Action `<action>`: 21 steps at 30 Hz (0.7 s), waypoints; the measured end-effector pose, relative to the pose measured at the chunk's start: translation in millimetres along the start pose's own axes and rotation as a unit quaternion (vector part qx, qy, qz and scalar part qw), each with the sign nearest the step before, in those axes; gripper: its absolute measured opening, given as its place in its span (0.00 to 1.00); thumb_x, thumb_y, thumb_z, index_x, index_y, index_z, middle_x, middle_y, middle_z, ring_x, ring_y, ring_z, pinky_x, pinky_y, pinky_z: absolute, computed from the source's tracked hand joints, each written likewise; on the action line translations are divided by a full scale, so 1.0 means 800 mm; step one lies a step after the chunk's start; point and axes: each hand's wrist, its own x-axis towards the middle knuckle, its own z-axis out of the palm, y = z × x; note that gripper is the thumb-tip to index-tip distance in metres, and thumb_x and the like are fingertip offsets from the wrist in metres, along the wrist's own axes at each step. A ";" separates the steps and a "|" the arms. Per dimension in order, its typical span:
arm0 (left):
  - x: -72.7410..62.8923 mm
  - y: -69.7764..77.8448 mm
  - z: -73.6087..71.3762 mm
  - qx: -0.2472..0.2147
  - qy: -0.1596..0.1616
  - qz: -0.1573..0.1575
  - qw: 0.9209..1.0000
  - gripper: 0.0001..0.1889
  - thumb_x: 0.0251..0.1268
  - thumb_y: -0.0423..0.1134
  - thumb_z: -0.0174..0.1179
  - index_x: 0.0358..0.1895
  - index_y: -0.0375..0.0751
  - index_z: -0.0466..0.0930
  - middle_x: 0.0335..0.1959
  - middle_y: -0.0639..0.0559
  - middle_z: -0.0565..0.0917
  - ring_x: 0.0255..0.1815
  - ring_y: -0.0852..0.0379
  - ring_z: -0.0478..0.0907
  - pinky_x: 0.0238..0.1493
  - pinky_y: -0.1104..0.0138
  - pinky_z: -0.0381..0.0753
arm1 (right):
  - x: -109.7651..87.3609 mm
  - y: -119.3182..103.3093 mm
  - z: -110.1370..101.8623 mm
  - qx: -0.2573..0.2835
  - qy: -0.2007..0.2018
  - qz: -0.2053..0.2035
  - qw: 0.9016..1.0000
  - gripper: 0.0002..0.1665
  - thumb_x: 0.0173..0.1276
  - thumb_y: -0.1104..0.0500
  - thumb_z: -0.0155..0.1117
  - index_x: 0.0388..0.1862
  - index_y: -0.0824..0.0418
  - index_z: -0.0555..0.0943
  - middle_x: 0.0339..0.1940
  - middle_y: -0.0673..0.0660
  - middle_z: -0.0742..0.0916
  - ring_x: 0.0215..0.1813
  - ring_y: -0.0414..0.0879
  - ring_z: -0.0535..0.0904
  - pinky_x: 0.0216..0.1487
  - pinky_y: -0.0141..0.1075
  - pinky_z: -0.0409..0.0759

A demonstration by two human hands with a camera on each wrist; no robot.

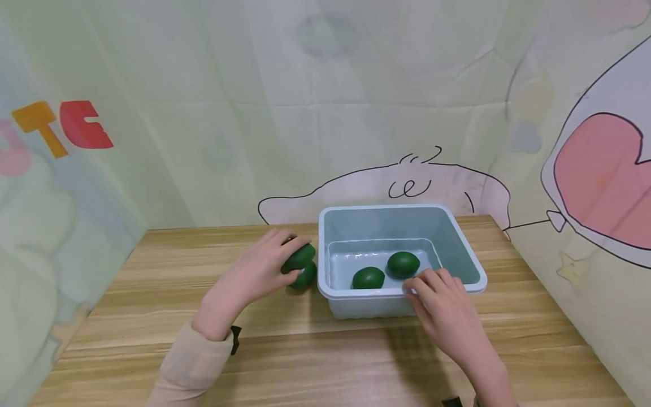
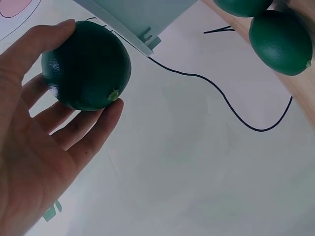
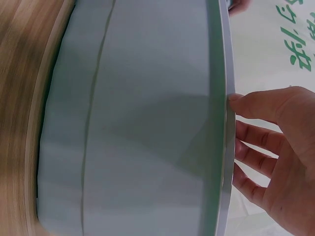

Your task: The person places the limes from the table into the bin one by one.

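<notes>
Left-hand grip (image 1: 254, 268) partly closed, thumb and bent fingers round a glossy dark-green oval fruit (image 1: 299, 256). Left wrist view: stem nub points between 4 and 5 o'clock, body looks near round, so long axis hard to call. Other clock directions are head view, 12 being away from the person.

Key relation: held fruit sits at 9 o'clock from the pale blue-grey rectangular plastic basin (image 1: 371, 308), just outside its side wall. Basin interior lies at 3 o'clock from the left-hand grip, wall in between. Left is the nearer hand to that fruit. Fruit height against the rim: can't tell.

At 5 o'clock from held fruit, just beside the wall: another dark-green oval fruit (image 1: 305, 278); contact unclear. Left wrist view has two loose fruits (image 2: 280, 43) on the bench, close together.

Right-hand grip (image 1: 447, 314) at the basin's 5 o'clock, thumb and fingertips pinching the near rim. Inside the basin: a front fruit (image 1: 368, 277) toward 7 o'clock, a rear fruit (image 1: 403, 264) at its 2 o'clock, just beside it.

Basin stands on the wood-grain bench (image 1: 305, 362), long axis 9 to 3. Printed pale cloth (image 1: 203, 130) at 12.
</notes>
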 end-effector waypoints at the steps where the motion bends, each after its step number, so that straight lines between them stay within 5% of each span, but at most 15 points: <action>1: 0.001 0.001 0.000 0.000 0.001 0.001 1.000 0.27 0.55 0.40 0.68 0.61 0.48 0.74 0.53 0.49 0.77 0.55 0.51 0.73 0.48 0.58 0.80 | 0.000 0.000 0.000 0.001 0.000 0.000 1.000 0.10 0.57 0.63 0.70 0.36 0.52 0.82 0.33 0.47 0.81 0.40 0.44 0.72 0.37 0.36 0.65; 21: 0.021 0.011 -0.009 0.014 -0.002 0.037 0.999 0.28 0.56 0.40 0.67 0.63 0.44 0.74 0.57 0.46 0.78 0.56 0.49 0.74 0.55 0.58 0.78 | 0.000 0.001 0.001 -0.001 -0.005 0.001 1.000 0.08 0.57 0.62 0.69 0.36 0.52 0.82 0.33 0.47 0.81 0.39 0.45 0.72 0.37 0.37 0.67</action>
